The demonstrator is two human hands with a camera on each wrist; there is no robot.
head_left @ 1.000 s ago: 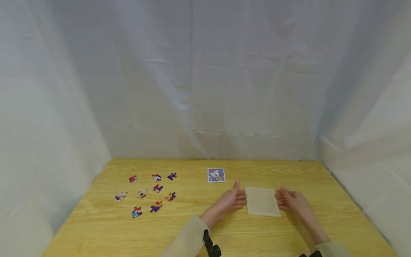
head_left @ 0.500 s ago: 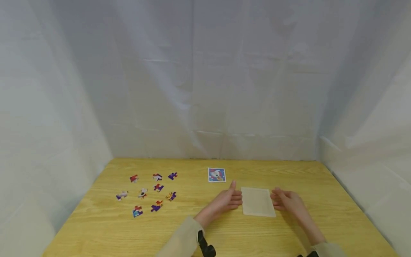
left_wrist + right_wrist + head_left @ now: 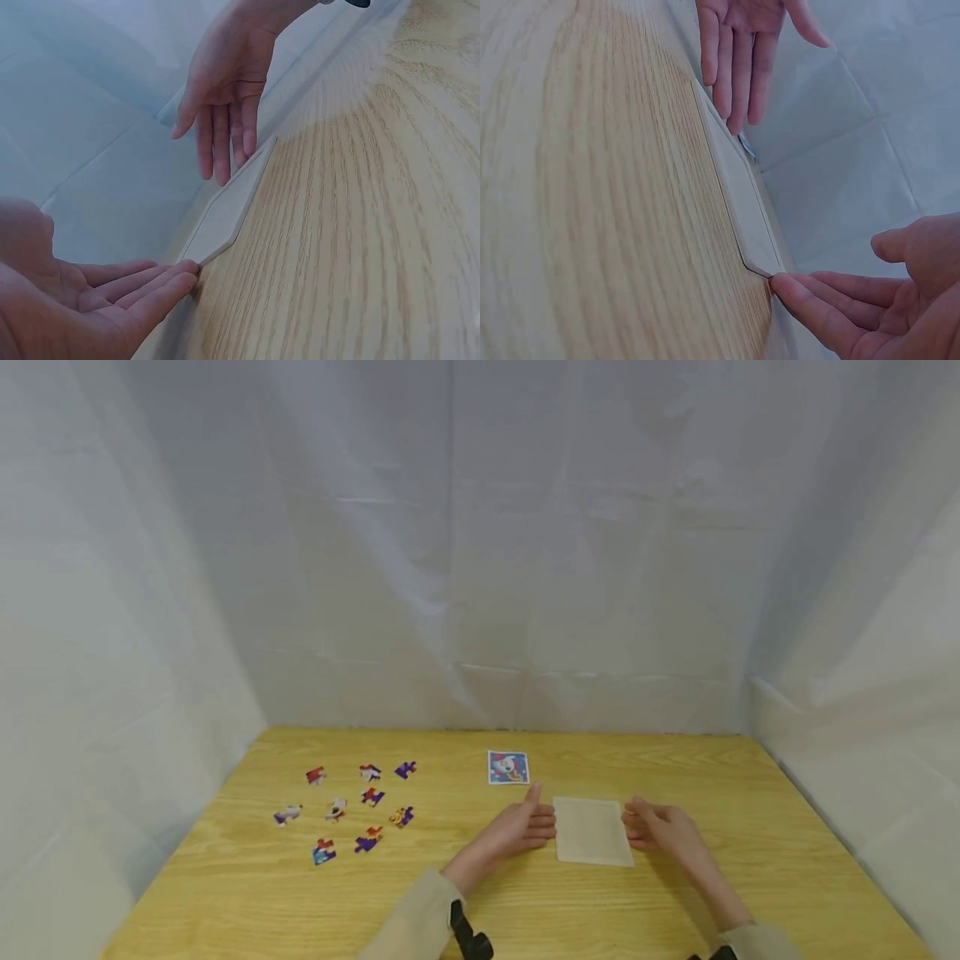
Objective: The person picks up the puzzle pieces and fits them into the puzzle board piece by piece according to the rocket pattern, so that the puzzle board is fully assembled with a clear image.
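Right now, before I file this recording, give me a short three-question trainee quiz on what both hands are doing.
1. True or false: the left hand and right hand touch opposite edges of the pale board with straight fingers.
2. The picture card lies: A on the board, B beyond the board, apart from it, C under the left hand.
3. Which side of the table holds the loose puzzle pieces?

Key: 1 true; 2 B; 3 the person's left.

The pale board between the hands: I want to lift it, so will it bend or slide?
The pale board probably stays stiff: its edge looks straight and thick. Lying flat on smooth wood, it likely slides easily. Thin, so seemingly light.
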